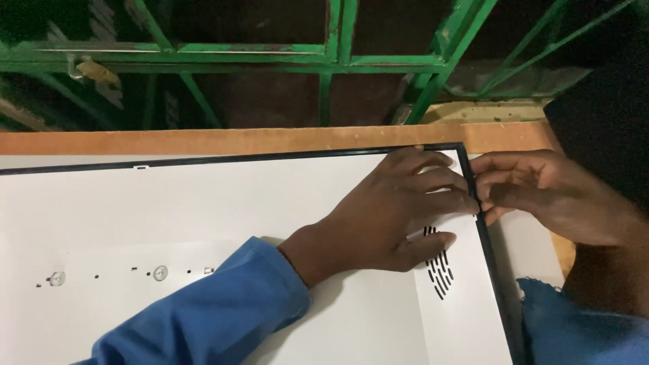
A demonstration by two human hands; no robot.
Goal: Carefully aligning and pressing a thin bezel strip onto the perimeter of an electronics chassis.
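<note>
White panel (203, 216) — black frame (483, 243), blue sleeve (216, 311), green bars (338, 57).

A large flat white panel (203, 203), seemingly the opened inside of a display screen, fills the lower two-thirds of the picture, running from the left edge to the lower right. A thin black frame (270, 157) borders it along the top and turns a sharp corner at upper right, then runs down the right side. A cluster of short dark slots (441, 270) marks the white sheet at lower right. Small round clear studs (160, 272) sit in a row at lower left. No packages, labels or signs are visible.
</note>
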